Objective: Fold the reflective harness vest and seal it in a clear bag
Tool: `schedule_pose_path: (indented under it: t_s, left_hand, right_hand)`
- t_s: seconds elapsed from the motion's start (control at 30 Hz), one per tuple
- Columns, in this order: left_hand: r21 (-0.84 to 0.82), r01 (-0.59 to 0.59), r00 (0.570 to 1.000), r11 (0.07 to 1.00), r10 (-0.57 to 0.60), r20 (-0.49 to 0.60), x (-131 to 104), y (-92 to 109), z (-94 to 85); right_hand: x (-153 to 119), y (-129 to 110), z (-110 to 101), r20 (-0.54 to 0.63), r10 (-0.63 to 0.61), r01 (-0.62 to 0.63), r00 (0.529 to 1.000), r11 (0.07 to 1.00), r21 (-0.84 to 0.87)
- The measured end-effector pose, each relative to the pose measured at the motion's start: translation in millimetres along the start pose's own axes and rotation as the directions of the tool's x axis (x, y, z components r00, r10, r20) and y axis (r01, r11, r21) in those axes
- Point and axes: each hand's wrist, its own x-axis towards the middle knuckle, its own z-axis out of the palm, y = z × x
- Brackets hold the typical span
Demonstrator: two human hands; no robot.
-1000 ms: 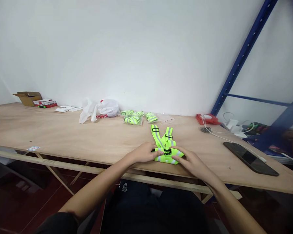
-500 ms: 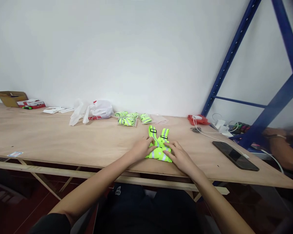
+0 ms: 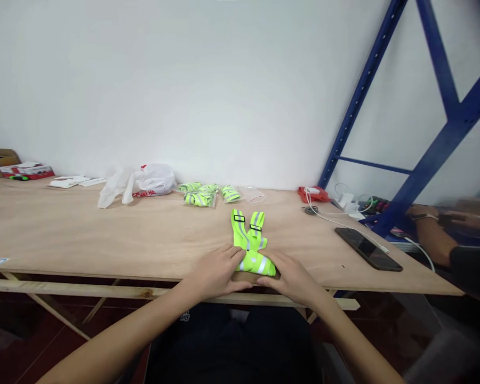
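A neon yellow-green reflective strap vest (image 3: 257, 262) lies near the front edge of the wooden table (image 3: 152, 234), its lower part folded into a band. Two straps with black buckles point away from me. My left hand (image 3: 221, 269) grips the left end of the folded band, thumb at the front and fingers on top. At the right end, my right hand (image 3: 290, 274) holds the band the same way. Behind it lie clear bags of similar yellow-green straps (image 3: 200, 197), and one more bundle (image 3: 230, 193) beside them.
White plastic bag (image 3: 156, 178) and flat white items (image 3: 68, 181) stand back left, near a red-white box (image 3: 28, 170). On the right are a phone (image 3: 368, 249), cables, a red pouch (image 3: 313, 194) and a blue metal frame (image 3: 356, 101). Another person's arm (image 3: 434, 234) shows far right.
The vest's lower part has been folded over into a band, nearer the table edge. Both my hands have moved toward me and now grip its ends. The view has shifted right.
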Motion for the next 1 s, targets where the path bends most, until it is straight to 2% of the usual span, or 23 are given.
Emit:
schedule_pose_path:
  t_s: [0.13, 0.23, 0.4, 0.6, 0.7, 0.77, 0.83, 0.9, 1.0]
  left_hand:
    - [0.037, -0.040, 0.999, 0.999, 0.040, -0.009, -22, 8, -1.4]
    - [0.020, -0.024, 1.000, 1.000, 0.024, 0.009, -25, 11, -5.4]
    - [-0.140, 0.121, 0.993, 0.983, -0.117, 0.034, -13, 4, -19.2]
    - [-0.280, 0.124, 0.992, 0.952, -0.111, 0.062, 19, -17, -31.5]
    - [-0.291, 0.113, 0.993, 0.950, -0.096, 0.073, 36, -30, -27.0]
    - [-0.277, 0.080, 0.996, 0.958, -0.063, 0.071, 44, -37, -20.6]
    - [-0.275, 0.076, 0.996, 0.959, -0.062, 0.059, 49, -42, -13.4]
    - [-0.282, 0.120, 0.993, 0.952, -0.115, 0.033, 51, -42, -7.4]
    - [-0.209, 0.145, 0.987, 0.967, -0.155, -0.031, 52, -36, -2.8]
  right_hand:
    - [-20, -6, 13, -0.084, -0.121, 0.114, 0.989, 0.990, -0.077]
    - [-25, -8, 22, -0.150, -0.146, 0.129, 0.978, 0.985, -0.117]
    - [-15, -12, 16, -0.170, -0.066, 0.054, 0.983, 0.996, -0.073]
    - [5, -12, 4, -0.144, 0.117, -0.094, 0.983, 0.983, 0.155]
    - [16, -4, 6, -0.127, 0.192, -0.156, 0.973, 0.956, 0.248]
    - [22, 3, 8, -0.116, 0.221, -0.189, 0.968, 0.952, 0.240]
    - [26, 8, 11, -0.117, 0.250, -0.227, 0.961, 0.956, 0.185]
    - [27, 10, 14, -0.151, 0.272, -0.256, 0.951, 0.960, 0.114]
    - [25, 8, 17, -0.266, 0.198, -0.203, 0.943, 0.979, 0.006]
